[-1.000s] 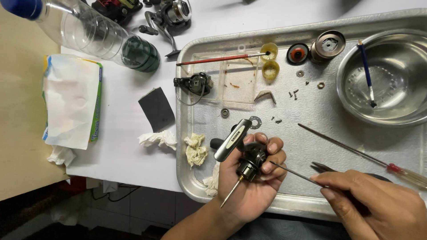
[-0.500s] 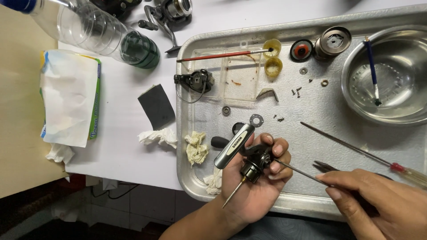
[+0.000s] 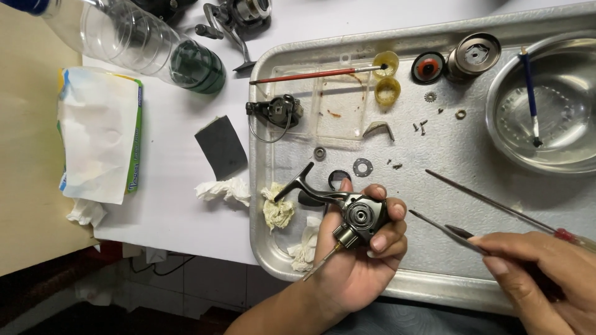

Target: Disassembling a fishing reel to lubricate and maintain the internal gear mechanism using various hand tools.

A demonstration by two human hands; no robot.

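1. Head view: a left hand (image 3: 357,260) grips a dark fishing-reel body (image 3: 360,217) over the near edge of a metal tray (image 3: 279,260), fingers curled around it, thumb on its top, round opening facing up.
2. Right hand (image 3: 546,279) pinches tweezers (image 3: 447,231), fingers closed on them, tips pointing at the reel body and just short of it.
3. Containers: the tray holds one steel bowl (image 3: 546,161) at its far right, with a blue-handled tool (image 3: 529,93) standing in it; whether liquid lies in the bowl cannot be told.
4. Also in the tray: one clear plastic lid (image 3: 323,105), two yellow caps (image 3: 387,74), one red-handled brush (image 3: 310,75), one spool (image 3: 475,54), one orange-centred round part (image 3: 428,66), one bail arm assembly (image 3: 273,113), one long red-handled screwdriver (image 3: 496,205), scattered small screws and washers (image 3: 397,149).
5. Two crumpled tissue wads (image 3: 277,208) lie in the tray's near left corner, a third wad (image 3: 223,188) just outside it.
6. Surface: a white table (image 3: 167,205) carries a tissue pack (image 3: 99,139), a dark sandpaper square (image 3: 221,146), one clear plastic bottle (image 3: 136,40) lying on its side and a second reel (image 3: 239,15) at the far edge.
7. Tan flooring (image 3: 25,186) shows left of the table
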